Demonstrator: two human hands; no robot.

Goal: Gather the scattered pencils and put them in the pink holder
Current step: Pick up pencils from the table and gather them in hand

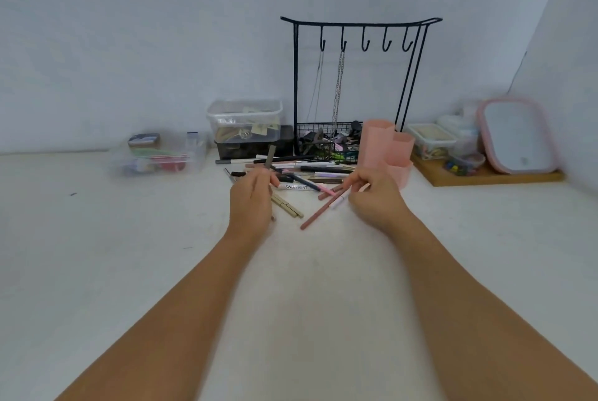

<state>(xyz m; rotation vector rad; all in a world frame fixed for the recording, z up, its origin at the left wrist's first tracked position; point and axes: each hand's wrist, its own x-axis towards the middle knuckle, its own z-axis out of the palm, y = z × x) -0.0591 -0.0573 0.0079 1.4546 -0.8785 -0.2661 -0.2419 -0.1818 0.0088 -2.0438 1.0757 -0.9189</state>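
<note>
Several pencils lie scattered in a heap on the white table, in front of a black wire rack. The pink holder, made of joined hexagonal cups, stands upright just right of the heap. My left hand grips a grey-brown pencil that sticks up above its fingers. My right hand pinches pencils at their near ends, among them a long brown-pink pencil slanting down to the left. Two olive pencils lie beside my left hand.
A black wire rack with hooks, chains and a filled basket stands behind the heap. Clear plastic boxes sit at the left. A wooden tray with small containers and a pink-framed mirror is at the right.
</note>
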